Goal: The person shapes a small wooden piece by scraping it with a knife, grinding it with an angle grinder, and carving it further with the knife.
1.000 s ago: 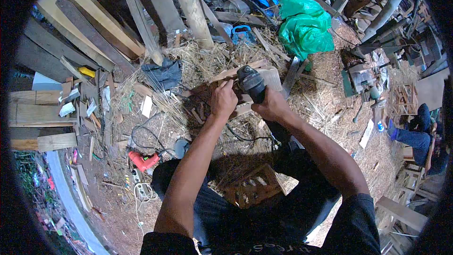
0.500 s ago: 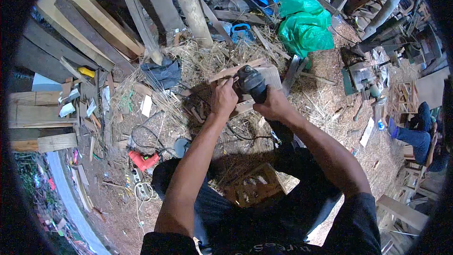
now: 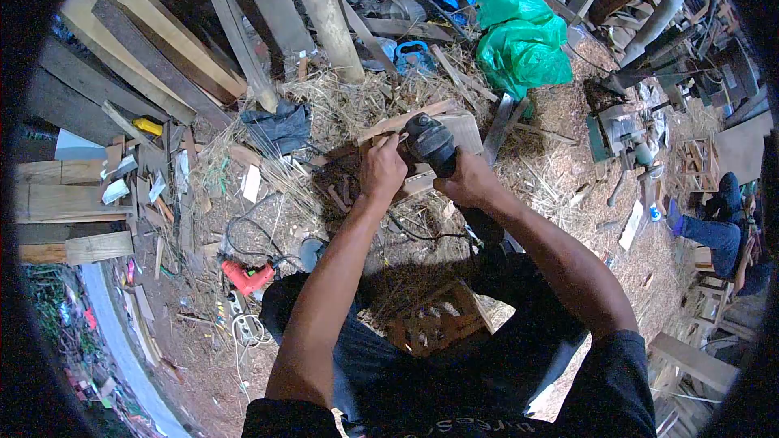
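Note:
My right hand (image 3: 471, 182) is wrapped round the body of a dark power tool (image 3: 431, 143), whose head points up and to the left. Close beside that head, my left hand (image 3: 384, 166) has its fingers pinched on a small light piece of wood (image 3: 402, 137). Both hands are over a pale wooden block (image 3: 464, 131) with a strip along its far edge. The tool's working face and its contact with the small piece are hidden.
A red power tool (image 3: 247, 276) lies at the left near a white cable (image 3: 249, 329). Planks (image 3: 154, 57) lean at the upper left. A green plastic bag (image 3: 523, 40) lies beyond the block. Another person's leg (image 3: 707, 231) shows at the far right.
Both hands keep nearly the same place around the tool and the small wood piece, with only slight shifts. The person at the far right has moved a little.

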The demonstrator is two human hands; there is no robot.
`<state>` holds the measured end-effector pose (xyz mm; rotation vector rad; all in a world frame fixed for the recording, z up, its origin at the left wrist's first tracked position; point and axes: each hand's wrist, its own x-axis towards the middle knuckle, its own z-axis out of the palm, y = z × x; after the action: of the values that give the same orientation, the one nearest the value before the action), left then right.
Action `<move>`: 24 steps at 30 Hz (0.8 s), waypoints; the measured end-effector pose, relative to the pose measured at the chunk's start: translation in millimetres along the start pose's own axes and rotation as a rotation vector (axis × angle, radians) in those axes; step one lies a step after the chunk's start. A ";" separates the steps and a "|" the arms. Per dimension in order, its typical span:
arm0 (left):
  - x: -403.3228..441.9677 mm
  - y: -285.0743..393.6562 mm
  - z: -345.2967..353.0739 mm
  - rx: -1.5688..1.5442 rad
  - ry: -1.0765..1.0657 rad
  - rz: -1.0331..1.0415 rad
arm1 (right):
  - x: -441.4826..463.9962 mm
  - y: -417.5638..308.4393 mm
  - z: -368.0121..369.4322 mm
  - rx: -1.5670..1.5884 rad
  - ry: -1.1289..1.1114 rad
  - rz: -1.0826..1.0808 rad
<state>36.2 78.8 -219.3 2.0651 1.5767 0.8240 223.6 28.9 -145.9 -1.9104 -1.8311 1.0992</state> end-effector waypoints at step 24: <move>1.0 4.8 -4.6 0.011 -0.007 -0.047 | -2.3 -3.8 -4.4 -0.059 -0.005 0.057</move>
<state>36.7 78.4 -212.6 2.0281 1.6231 0.7917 224.0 28.7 -139.7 -2.0062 -1.8414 1.0803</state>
